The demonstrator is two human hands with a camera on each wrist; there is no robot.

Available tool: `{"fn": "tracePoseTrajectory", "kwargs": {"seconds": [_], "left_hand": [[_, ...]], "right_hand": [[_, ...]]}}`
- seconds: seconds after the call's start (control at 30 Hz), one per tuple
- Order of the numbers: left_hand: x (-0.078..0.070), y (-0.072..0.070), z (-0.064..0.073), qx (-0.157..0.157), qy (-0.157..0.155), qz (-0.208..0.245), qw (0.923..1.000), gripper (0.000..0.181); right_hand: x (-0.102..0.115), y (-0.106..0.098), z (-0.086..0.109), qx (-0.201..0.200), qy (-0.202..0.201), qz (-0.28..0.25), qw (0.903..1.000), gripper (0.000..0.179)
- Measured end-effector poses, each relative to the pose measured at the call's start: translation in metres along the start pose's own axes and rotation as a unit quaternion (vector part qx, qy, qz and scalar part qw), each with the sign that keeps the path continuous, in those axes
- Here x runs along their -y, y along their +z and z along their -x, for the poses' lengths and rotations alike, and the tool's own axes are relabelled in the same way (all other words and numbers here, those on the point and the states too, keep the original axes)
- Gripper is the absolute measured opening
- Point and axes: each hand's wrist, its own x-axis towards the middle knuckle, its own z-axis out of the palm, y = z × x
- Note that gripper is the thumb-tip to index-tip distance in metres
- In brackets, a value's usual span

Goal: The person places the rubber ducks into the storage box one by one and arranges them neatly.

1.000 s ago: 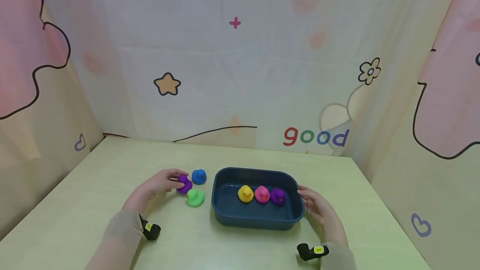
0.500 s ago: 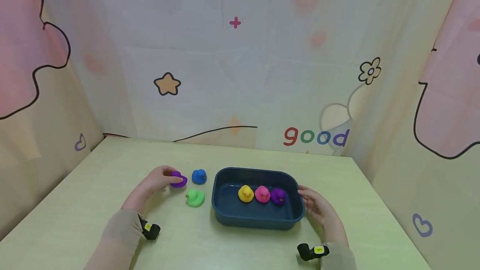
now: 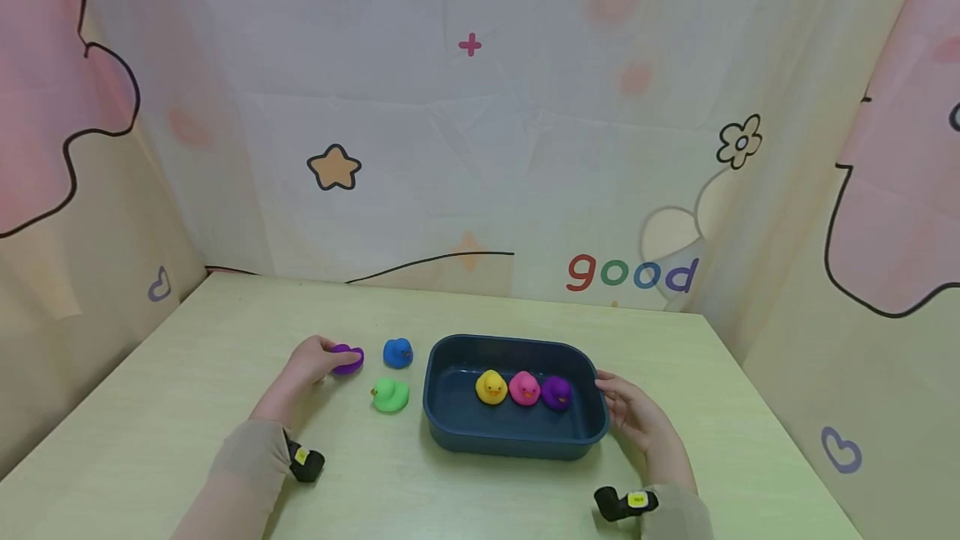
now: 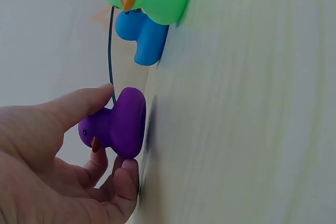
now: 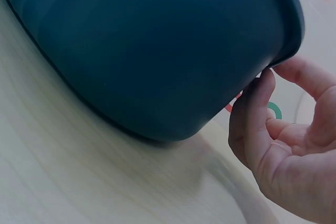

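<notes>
My left hand [image 3: 311, 359] pinches a purple rubber duck [image 4: 127, 124] between thumb and fingers. The duck is tipped on its side in the left wrist view, its base close to the tabletop. Just right of that hand stand a blue rubber duck [image 3: 397, 353] and a green rubber duck [image 3: 391, 395]. A dark blue rectangular box [image 3: 510, 443] holds a row of yellow [image 3: 491, 387], pink [image 3: 524, 388] and purple ducks [image 3: 557, 393]. At the box's right end my right hand [image 3: 637, 415] touches the outside with its fingertips, right at the rim [image 5: 295, 40].
Everything stands on a pale wooden table [image 3: 360, 482]. A printed cloth backdrop [image 3: 420, 107] rises along its back and both sides. Black wrist cameras [image 3: 306, 463] are strapped at the cuffs.
My left hand has drawn the purple duck left, away from the blue and green ducks, and the duck has turned in the fingers. My right hand and the box have stayed in place.
</notes>
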Motion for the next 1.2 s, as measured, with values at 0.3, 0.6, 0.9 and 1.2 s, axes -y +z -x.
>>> {"fn": "tracePoseTrajectory", "kwargs": {"seconds": [0.3, 0.6, 0.9, 1.2], "left_hand": [[0.000, 0.003, 0.002, 0.007, 0.009, -0.035, 0.9993, 0.051], [-0.002, -0.002, 0.004, 0.070, 0.048, -0.016, 0.9962, 0.076], [0.013, -0.031, 0.005, 0.132, 0.101, 0.030, 0.9856, 0.075], [0.020, -0.031, 0.000, 0.194, 0.167, 0.042, 0.9658, 0.069]], "right_hand": [[0.001, 0.001, 0.002, 0.004, 0.002, 0.002, 1.0000, 0.017], [0.002, 0.001, 0.002, 0.014, 0.000, -0.010, 0.9999, 0.020], [0.003, 0.002, 0.001, 0.005, 0.003, -0.006, 1.0000, 0.017], [0.002, -0.001, 0.000, 0.021, 0.005, -0.014, 0.9997, 0.019]]}}
